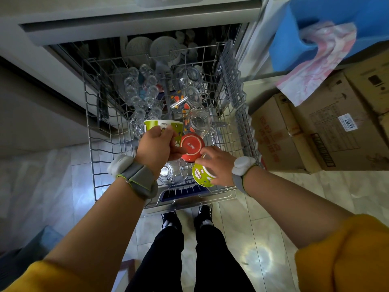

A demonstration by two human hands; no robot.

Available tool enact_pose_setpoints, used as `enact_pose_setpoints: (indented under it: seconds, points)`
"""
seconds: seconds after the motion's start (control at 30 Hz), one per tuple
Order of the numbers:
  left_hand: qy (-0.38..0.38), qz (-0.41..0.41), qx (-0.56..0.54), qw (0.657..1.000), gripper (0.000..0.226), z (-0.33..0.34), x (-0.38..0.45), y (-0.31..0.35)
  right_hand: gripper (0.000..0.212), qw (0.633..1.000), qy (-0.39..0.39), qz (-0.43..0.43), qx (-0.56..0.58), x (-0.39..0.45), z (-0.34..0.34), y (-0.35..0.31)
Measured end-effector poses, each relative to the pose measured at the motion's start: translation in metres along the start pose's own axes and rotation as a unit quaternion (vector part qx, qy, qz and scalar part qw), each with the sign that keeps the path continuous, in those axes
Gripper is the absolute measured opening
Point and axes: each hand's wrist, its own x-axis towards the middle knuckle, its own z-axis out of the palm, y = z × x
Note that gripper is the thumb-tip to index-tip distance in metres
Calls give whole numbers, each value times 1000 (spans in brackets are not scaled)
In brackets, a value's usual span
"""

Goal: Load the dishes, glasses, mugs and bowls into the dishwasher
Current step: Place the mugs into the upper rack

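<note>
L hand point(156, 144) gripped a green mug point(163, 127) w/ cartoon print, held over the pulled-out dishwasher rack point(90, 131). R hand point(219, 165) was curled on a 2nd green mug point(202, 175), lying tilted at the rack's front edge. Between them sat a red bowl point(192, 146), upside down, just beside a clear glass mug point(172, 171). Rows of glasses point(143, 95) and glass jars point(192, 89) filled the rack farther back. Cardboard boxes point(328, 131) stood on the floor to the R.

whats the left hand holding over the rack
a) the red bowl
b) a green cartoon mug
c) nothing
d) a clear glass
b: the left hand grips a green cartoon mug above the rack, while the red bowl sits upside down beside it.
</note>
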Motion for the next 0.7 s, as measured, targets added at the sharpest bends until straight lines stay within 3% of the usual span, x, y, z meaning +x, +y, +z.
enact_pose_setpoints:
  seconds: [0.23, 0.33, 0.53, 0.7]
  points:
    - [5, 4, -8, 1000, 28, -5, -4, -1, 88, 999, -29, 40, -7, -4, 5, -3]
    - [14, 1, -12, 1000, 27, -9, -5, -2, 83, 998, -51, 44, 2, -2, -4, -9]
    - [47, 8, -42, 998, 25, -38, -10, 12, 74, 996, -43, 41, -62, -6, -38, -41]
    - [87, 20, -47, 995, 23, -67, -15, 27, 87, 999, -6, 48, -6, -8, -70, -68]
